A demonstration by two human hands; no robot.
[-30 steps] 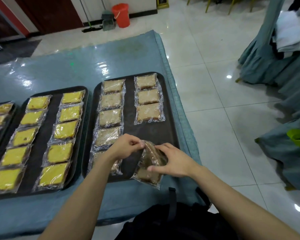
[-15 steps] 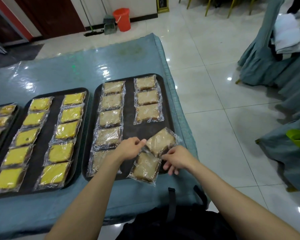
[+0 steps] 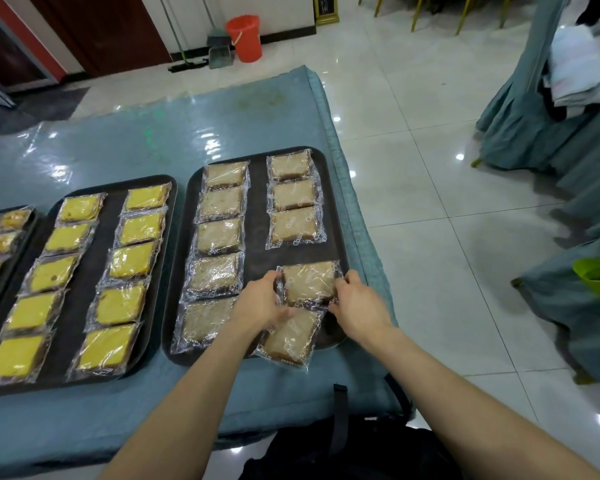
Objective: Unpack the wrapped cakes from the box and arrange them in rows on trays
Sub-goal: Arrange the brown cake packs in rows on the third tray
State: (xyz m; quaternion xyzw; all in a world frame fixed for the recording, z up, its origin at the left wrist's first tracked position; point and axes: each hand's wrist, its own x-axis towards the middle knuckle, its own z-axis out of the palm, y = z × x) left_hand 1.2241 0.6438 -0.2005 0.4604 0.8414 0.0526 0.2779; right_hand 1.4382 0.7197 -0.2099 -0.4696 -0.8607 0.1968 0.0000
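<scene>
Clear crinkled film covers the brown wrapped cake [image 3: 309, 284] lying in the right-hand row of the black tray [image 3: 257, 244], near its front right corner. The left hand [image 3: 260, 303] pinches the wrapper's left edge with curled fingers, and the right hand [image 3: 357, 306] pinches the right edge likewise. Just in front, a second cake [image 3: 291, 337] lies askew, its near end hanging over the tray's front rim above the counter [image 3: 153, 143] (teal cloth under glossy plastic). Three cakes sit farther back in the same row, and five fill the row to the left. A neighbouring tray [image 3: 90, 258] holds two rows of yellow cakes [image 3: 132, 259].
</scene>
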